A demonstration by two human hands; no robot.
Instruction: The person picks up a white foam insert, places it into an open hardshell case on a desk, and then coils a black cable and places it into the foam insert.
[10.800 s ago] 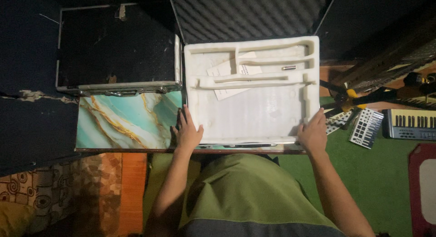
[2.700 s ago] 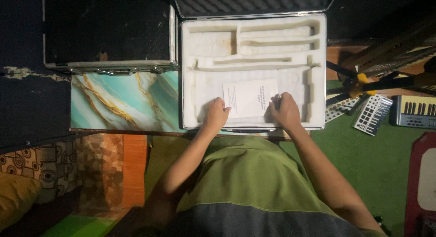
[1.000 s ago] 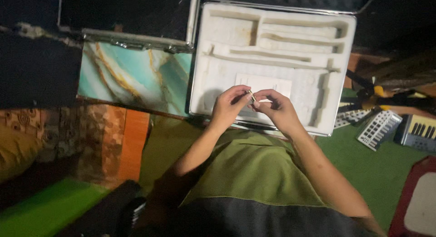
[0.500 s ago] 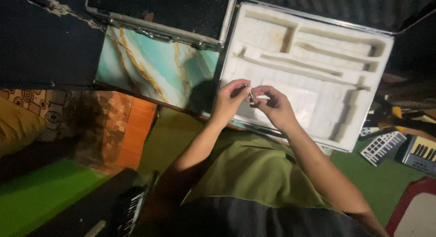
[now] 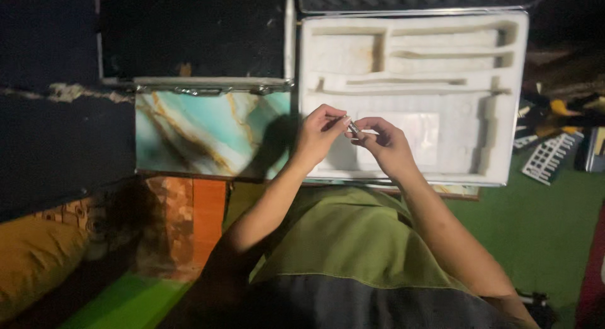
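Note:
My left hand [image 5: 320,135] and my right hand [image 5: 386,144] meet over the front part of a white foam insert [image 5: 498,102] that fills an open case. Between the fingertips of both hands sits a small, thin, silvery object [image 5: 353,127]; what it is I cannot tell. A white sheet of paper [image 5: 421,135] lies on the foam just behind my right hand. The foam has several long empty cut-outs toward its far side.
A teal and gold marbled tabletop [image 5: 201,133] lies left of the case, with a dark open case lid [image 5: 189,36] behind it. Small keyboards [image 5: 548,157] rest on green carpet [image 5: 542,222] at right. A patterned mat [image 5: 183,222] and yellow cushion [image 5: 34,259] are at left.
My hands left the case's front edge, came together over the paper and now pinch a small silvery object between them. The view has swung back level over the case.

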